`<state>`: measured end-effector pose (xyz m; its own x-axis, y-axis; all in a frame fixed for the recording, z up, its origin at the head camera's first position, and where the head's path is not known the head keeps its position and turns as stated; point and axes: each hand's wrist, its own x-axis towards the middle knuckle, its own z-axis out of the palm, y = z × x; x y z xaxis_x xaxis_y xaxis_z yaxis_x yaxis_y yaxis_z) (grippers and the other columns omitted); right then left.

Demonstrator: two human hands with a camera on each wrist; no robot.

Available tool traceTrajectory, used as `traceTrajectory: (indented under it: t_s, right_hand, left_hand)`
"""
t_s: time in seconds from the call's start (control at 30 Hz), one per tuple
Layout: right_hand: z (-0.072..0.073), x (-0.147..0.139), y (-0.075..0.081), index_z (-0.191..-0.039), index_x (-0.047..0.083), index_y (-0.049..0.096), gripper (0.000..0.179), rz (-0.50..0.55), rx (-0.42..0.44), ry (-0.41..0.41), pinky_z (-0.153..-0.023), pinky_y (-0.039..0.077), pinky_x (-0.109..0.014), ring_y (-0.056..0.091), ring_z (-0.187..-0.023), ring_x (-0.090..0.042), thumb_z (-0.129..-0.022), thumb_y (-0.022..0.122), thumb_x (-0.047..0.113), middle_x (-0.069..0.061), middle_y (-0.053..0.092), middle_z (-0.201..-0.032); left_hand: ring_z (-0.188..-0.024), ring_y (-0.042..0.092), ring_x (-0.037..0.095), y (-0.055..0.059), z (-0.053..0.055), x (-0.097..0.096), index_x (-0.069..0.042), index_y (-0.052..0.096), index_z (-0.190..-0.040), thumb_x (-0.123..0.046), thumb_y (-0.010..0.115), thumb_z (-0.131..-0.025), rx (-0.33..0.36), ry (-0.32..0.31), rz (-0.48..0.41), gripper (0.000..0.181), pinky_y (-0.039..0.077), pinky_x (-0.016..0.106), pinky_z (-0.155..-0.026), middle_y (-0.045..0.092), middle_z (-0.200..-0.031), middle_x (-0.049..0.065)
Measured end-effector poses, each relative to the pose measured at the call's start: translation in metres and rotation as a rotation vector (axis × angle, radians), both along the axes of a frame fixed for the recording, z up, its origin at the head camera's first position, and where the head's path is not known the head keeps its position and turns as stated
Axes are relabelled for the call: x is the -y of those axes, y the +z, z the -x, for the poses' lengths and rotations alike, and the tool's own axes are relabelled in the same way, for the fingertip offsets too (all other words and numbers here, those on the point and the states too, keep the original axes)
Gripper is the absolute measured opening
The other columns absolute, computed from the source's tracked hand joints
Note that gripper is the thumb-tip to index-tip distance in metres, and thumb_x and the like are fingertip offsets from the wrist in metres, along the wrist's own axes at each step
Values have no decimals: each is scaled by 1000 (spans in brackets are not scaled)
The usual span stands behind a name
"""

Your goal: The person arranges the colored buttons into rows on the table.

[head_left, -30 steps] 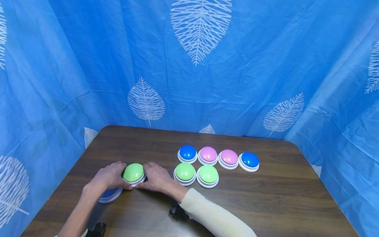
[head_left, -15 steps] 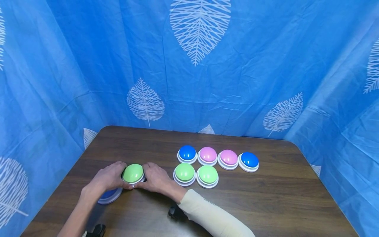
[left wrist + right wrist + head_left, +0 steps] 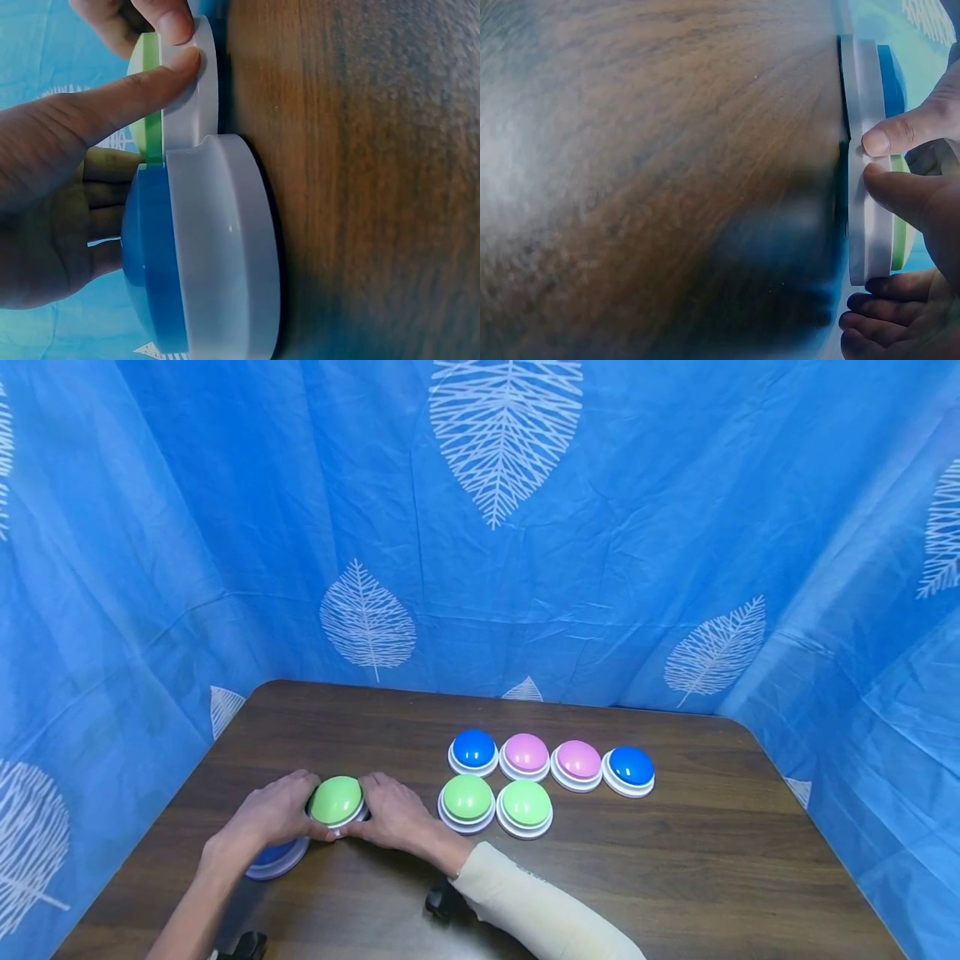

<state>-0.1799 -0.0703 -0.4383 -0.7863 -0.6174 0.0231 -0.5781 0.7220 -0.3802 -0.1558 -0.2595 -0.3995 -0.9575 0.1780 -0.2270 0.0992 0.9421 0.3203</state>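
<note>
A green dome push button (image 3: 336,800) on a round white base lies on the table between both hands. My left hand (image 3: 276,811) grips its left side, and my right hand (image 3: 396,814) grips its right side. In the left wrist view, both thumbs press the near rim of the white base (image 3: 191,112), their tips close together. A blue push button (image 3: 274,858) sits just nearer and to the left, partly hidden under my left hand. Its white base (image 3: 221,247) appears to touch the green button's base. The right wrist view shows my right fingers (image 3: 900,300) around the base's side.
Two more green push buttons (image 3: 468,797) stand side by side to the right. Behind them runs a row with a blue button (image 3: 474,749), two pink buttons (image 3: 527,752) and another blue button (image 3: 631,766). Blue leaf-patterned cloth (image 3: 600,568) surrounds the wooden table (image 3: 697,852).
</note>
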Motion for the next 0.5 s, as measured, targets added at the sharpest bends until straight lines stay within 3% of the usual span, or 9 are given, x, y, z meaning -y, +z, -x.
traceTrajectory:
  t_s: [0.5]
  right_hand:
    - [-1,-3,5,-132,12,56,60,134,29,-31,-93,47,-23,56,-112,-8,-85,78,42,0,59,-127]
  left_hand:
    - [-88,59,27,13,-2,-1,5,61,-116,-45,91,-65,-58,-3,-31,77,50,57,-74,62,-104,12]
